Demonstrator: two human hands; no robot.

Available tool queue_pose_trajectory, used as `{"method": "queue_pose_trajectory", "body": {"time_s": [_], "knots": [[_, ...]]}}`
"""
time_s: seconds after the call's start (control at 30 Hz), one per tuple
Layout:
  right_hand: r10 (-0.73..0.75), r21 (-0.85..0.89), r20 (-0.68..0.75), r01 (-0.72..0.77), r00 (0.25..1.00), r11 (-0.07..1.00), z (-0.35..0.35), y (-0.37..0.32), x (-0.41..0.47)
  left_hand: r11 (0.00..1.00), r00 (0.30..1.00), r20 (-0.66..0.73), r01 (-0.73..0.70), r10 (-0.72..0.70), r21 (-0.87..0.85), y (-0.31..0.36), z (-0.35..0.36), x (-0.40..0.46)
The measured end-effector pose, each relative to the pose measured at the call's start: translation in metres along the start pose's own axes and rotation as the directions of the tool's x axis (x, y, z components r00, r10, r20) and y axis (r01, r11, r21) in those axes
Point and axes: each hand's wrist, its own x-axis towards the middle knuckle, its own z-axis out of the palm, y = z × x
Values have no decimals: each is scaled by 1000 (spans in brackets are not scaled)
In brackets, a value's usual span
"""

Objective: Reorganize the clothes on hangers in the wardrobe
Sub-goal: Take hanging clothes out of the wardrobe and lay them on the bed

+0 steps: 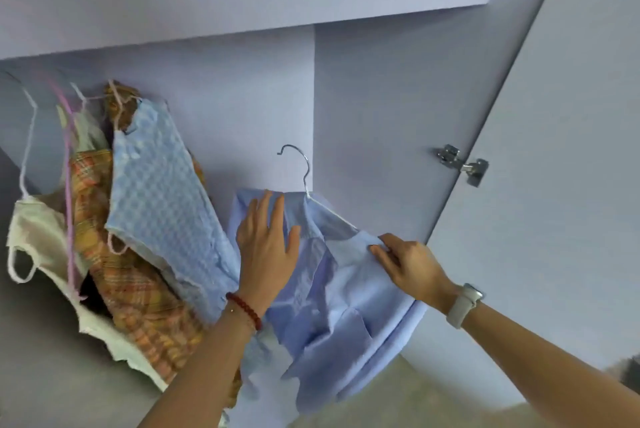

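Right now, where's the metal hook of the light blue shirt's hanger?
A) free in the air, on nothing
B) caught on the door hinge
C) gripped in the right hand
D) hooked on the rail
A: the metal hook stands free against the wardrobe's back wall, while the left hand and right hand hold the light blue shirt below it.

Plain light-blue shirt [341, 292], blue checked garment [162, 199], orange plaid cloth [114, 272], lilac wardrobe [381, 109]

hanging clothes [162, 192] in lilac wardrobe [381, 116]
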Motion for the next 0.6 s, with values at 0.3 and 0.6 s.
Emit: {"method": "queue_pose_trajectory", "body": {"time_s": [0.3,0.6], "knots": [[98,-244,-20,-100,995,965,-98,112,-155,928,889,365,-148,276,-341,121,83,-49],[585,-236,-291,-650,757,723,-206,228,-375,752,688,502,-98,524,-652,374,173,-149]]}}
